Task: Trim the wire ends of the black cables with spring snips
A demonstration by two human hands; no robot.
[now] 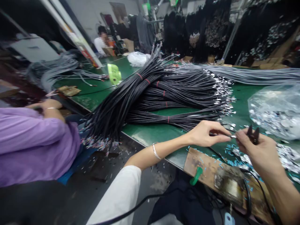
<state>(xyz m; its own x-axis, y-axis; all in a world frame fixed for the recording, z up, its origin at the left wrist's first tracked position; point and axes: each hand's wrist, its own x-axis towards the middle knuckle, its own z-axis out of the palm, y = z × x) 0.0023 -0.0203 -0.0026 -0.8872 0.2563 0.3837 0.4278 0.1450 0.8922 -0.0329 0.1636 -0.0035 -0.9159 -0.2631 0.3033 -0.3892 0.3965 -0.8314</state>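
**Pinching a cable end (232, 136) just beyond the wooden board (203, 161)**

Working with two bare hands over a green tabletop (148, 132). Gripping the dark cable beyond the board with the left hand (206, 133), thumb and forefinger clamped together on it near its pale tip. Holding the right hand (262, 151) up to that tip, also beyond the board, with fingers curled round a dark two-pronged tool (253, 134); too small to tell whether pressed on the tip as well. Wearing a pale bracelet (155, 152) on the left arm, above a white sleeve (119, 197).

Having a green clip (196, 175) toward the left end of the board and a worn metal block (228, 184) on top of it. Strewn just past the board with blue scraps (232, 162), and to its right with silvery pieces (289, 156). Piled beyond it and to the left with black cable bundles (173, 93), bound by red ties. Set beyond it to the right with a clear plastic bag (277, 109). Shared, well left of the board, with a co-worker in purple (37, 143).
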